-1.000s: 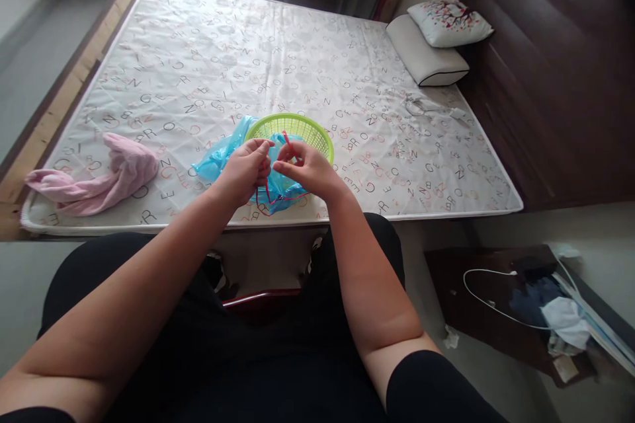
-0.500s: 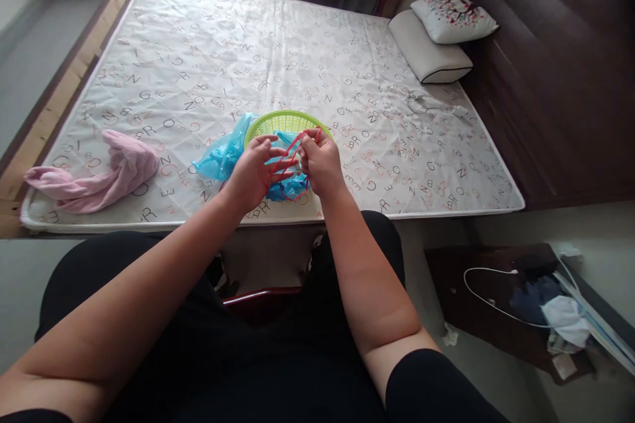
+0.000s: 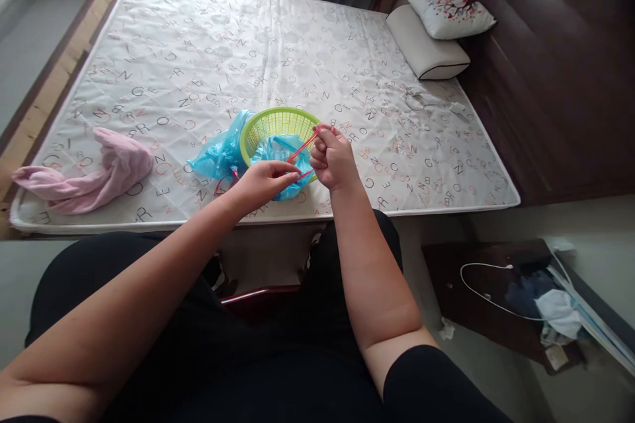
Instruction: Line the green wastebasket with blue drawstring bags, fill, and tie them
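Note:
A thin red cord [image 3: 303, 147] is stretched between my two hands. My right hand [image 3: 332, 157] is closed around one end, at the right rim of a green plastic basket [image 3: 254, 129]. Lower and to the left, my left hand [image 3: 268, 182] pinches the cord between thumb and fingers, palm down. Behind the cord, a blue plastic bag [image 3: 285, 149] lies in and over the near side of the basket. Another blue plastic bag [image 3: 221, 155] sits against the basket's left side, with some pink-red cord [image 3: 227, 182] beside my left wrist.
The basket stands near the front edge of a letter-patterned mattress [image 3: 208, 46]. A pink cloth [image 3: 94, 172] lies at the left, and pillows [image 3: 426, 43] rest at the back right. Low on the right is a dark bedside table [image 3: 461, 297] with a white cable and cloths.
My left hand's spread fingers have closed on the cord, and the hand has moved slightly down and right. My right hand has shifted right, drawing the cord straighter.

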Available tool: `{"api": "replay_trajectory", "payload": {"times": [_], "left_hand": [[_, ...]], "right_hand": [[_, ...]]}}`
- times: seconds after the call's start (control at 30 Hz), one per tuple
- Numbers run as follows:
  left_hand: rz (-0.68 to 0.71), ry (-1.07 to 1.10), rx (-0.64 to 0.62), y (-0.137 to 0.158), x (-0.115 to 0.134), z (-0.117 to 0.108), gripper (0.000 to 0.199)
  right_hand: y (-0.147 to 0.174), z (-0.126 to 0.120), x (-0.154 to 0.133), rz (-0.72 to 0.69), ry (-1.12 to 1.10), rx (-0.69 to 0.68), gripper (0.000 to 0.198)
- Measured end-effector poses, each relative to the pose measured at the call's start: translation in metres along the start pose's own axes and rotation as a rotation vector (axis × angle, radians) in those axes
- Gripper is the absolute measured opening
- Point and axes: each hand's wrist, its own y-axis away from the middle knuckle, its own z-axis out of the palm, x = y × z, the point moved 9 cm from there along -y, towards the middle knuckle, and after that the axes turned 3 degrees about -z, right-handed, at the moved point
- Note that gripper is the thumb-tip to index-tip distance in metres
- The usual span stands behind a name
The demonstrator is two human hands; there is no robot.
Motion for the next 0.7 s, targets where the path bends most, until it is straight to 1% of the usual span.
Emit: {"api": "replay_trajectory", "payload": {"times": [0.03,0.07,0.17,0.23,0.33,0.4,0.43,0.6,0.7], "left_hand": [[0.014,-0.050,0.027,-0.001,-0.001,0.000,0.040],[0.031,-0.094,0.026,-0.001,-0.003,0.003,0.038],[0.081,-0.137,-0.036,-0.003,-0.008,0.016,0.032],[0.095,-0.070,-0.027,-0.003,-0.009,0.017,0.032],[0.109,0.070,0.091,-0.004,-0.005,0.003,0.032],[0.116,0.089,0.149,-0.002,-0.002,-0.004,0.031],[0.114,0.062,0.152,-0.002,-0.001,-0.005,0.029],[0.110,-0.163,0.042,0.001,0.000,0.009,0.016],[0.111,-0.242,0.022,0.002,-0.002,0.014,0.017]], "right_hand": [[0.001,0.003,0.001,0.009,0.012,-0.027,0.027],[0.002,0.007,0.002,0.017,0.026,-0.050,0.028],[0.003,0.011,0.005,0.025,0.067,-0.082,0.031],[0.001,0.007,0.004,0.011,0.082,-0.043,0.028],[-0.002,-0.008,0.002,-0.025,0.073,0.072,0.021],[-0.003,-0.014,0.003,-0.029,0.068,0.114,0.020],[-0.003,-0.014,0.004,-0.026,0.073,0.114,0.022],[-0.001,-0.003,0.005,-0.038,0.138,0.022,0.039],[0.002,0.003,0.004,-0.032,0.187,-0.025,0.043]]}}
